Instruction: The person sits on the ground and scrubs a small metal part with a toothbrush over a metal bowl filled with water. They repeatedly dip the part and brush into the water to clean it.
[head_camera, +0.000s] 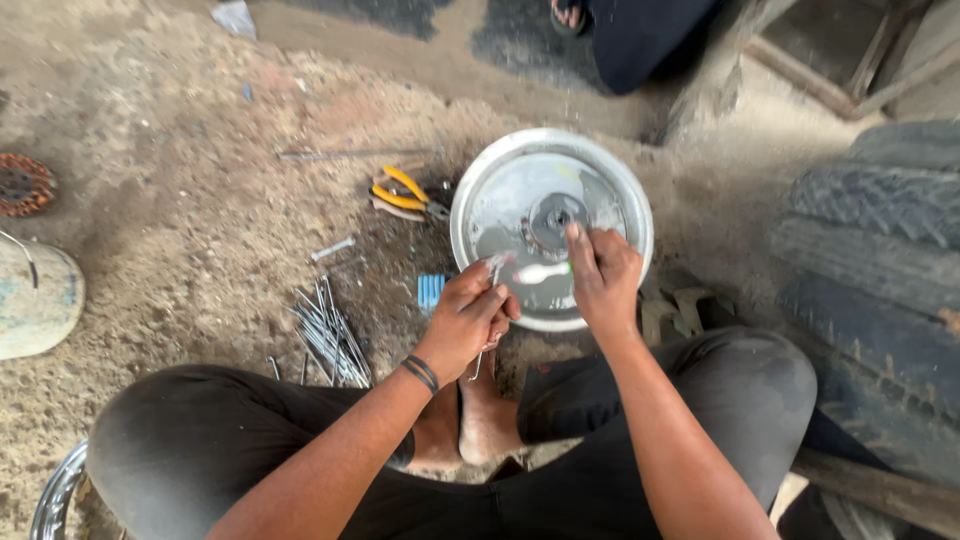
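Observation:
A round shiny metal dish-shaped cover (505, 205) with a dark hub at its middle lies on the dirt floor in front of my knees. My right hand (602, 280) rests on it, index finger stretched toward the hub, and holds a small pale tool handle (540, 272) lying across the cover. My left hand (470, 315) is pinched on a thin metal spoke (481, 360) whose hooked end hangs below my fingers, its upper end at the cover's rim. A dark band circles my left wrist.
Yellow-handled pliers (405, 195) lie left of the cover. A bundle of metal spokes (328, 335) and a small blue box (430, 292) sit near my left knee. A rusty toothed disc (22, 184) and a pale drum (35, 300) are far left. Tyres (880, 260) are stacked right. Another person's foot (570, 14) shows at top.

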